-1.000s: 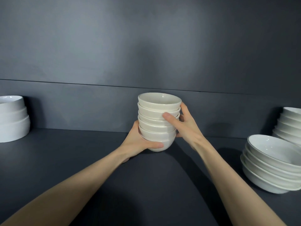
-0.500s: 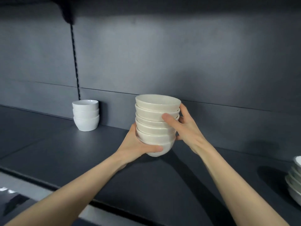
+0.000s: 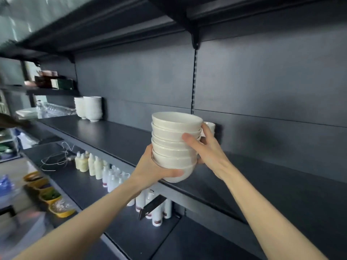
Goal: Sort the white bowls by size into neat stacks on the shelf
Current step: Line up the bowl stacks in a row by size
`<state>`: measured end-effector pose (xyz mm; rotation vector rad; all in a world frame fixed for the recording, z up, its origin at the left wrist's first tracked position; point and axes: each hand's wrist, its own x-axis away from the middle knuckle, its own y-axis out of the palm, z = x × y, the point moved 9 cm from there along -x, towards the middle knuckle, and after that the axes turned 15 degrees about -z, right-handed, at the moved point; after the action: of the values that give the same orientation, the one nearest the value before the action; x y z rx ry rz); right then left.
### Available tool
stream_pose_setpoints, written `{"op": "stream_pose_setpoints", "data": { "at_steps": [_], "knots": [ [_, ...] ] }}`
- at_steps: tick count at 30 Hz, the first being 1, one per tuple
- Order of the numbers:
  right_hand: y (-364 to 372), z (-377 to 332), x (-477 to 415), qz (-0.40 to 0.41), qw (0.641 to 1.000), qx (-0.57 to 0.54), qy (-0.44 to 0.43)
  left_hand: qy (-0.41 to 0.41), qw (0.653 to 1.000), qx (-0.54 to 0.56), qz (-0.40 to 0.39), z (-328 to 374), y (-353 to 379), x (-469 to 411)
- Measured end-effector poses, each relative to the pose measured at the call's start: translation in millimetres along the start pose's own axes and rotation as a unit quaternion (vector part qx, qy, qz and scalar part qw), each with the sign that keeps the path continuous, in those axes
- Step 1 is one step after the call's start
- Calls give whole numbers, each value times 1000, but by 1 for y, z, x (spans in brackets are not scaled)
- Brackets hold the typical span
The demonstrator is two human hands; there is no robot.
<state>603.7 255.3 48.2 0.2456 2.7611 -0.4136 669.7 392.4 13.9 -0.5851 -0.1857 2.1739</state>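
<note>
Both hands are on one stack of bowls (image 3: 174,143), six small white ones nested together. The left hand (image 3: 152,169) is cupped under the bottom bowl, palm against its left side and thumb curled across the front of it. The right hand (image 3: 208,151) is wrapped round the right side of the stack about halfway up, with the thumb lying across the front of the middle bowls and the fingers curled round the back. So both hands are clamped on the stack, neither one loose. The stack sits upright in the hands, right at the front edge of the dark shelf (image 3: 112,136), with the shelf top running away behind and to the left of them.

Just behind the right hand's fingers, something white (image 3: 210,126) peeks out on the shelf, probably another small bowl, but most of it is hidden. Far off to the left of the left hand, at the back of the same shelf, two taller stacks of white bowls (image 3: 90,108) stand touching each other.

Below the left forearm on the next shelf down there's a row of white bottles (image 3: 97,166). Some have dark red labels, but the writing is too small and blurry to read. Further left and lower, a line of yellow dishes (image 3: 50,196) holds bits of food. Up high to the left there are some dark boxes (image 3: 54,82), and I can't make out any print on them either.
</note>
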Motion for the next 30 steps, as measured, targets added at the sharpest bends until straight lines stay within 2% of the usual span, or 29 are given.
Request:
{"op": "stream_pose_setpoints", "data": {
  "at_steps": [5, 12, 17, 24, 30],
  "knots": [
    [85, 8, -69, -32, 999, -2, -5, -5, 999, -27, 35, -30, -99, 22],
    [165, 8, -176, -77, 997, -7, -22, 0, 996, -36, 83, -62, -216, 12],
    [208, 31, -257, -100, 995, -13, -20, -1, 993, -44, 105, -103, -287, -8],
    [256, 74, -374, -119, 993, -15, 4, -56, 990, -51, 118, -168, -386, -53],
    [284, 93, -468, -107, 994, -2, 2, -39, 992, -43, 113, -202, -463, -100]
  ]
}}
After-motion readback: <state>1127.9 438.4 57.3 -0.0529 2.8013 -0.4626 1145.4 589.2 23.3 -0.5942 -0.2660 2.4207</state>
